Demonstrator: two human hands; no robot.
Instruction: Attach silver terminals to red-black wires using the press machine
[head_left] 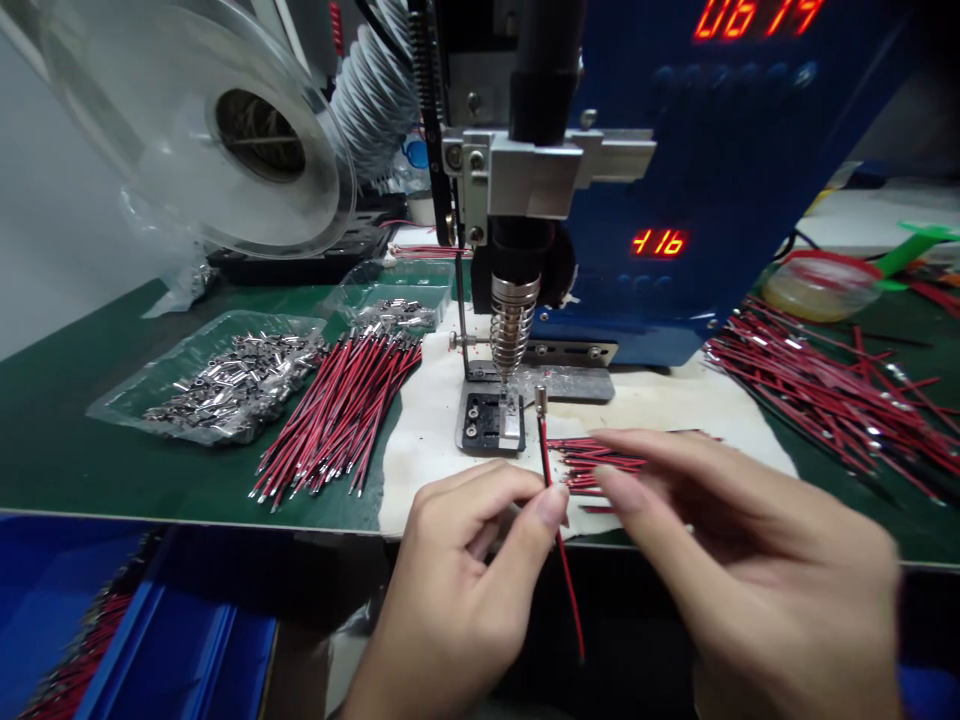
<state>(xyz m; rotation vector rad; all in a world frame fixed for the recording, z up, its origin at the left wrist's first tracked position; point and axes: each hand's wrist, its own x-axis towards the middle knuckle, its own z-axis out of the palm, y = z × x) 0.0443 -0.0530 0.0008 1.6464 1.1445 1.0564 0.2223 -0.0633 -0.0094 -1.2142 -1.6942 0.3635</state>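
Between thumb and fingertips, my left hand (pixel 480 560) pinches a red and black wire (pixel 568 580) with a small silver metal cap at its upper end. That cap stands just right of the black and metal fixture (pixel 491 420) under the machine's soldering head (pixel 514 320). To the right, my right hand (pixel 742 540) has its thumb and fingers apart, with nothing seen between them. Its fingertips are over a small bundle of red and black wires (pixel 581 462) lying on the white cloth (pixel 420 470).
Left of the fixture lies a pile of capped wires (pixel 337 410), beside a clear tray (pixel 120 405) of metal caps. A second clear tray (pixel 341 290) stands behind. The blue machine (pixel 675 310) shows red digits. More wires (pixel 832 390) lie at right, near a round tub (pixel 821 285).
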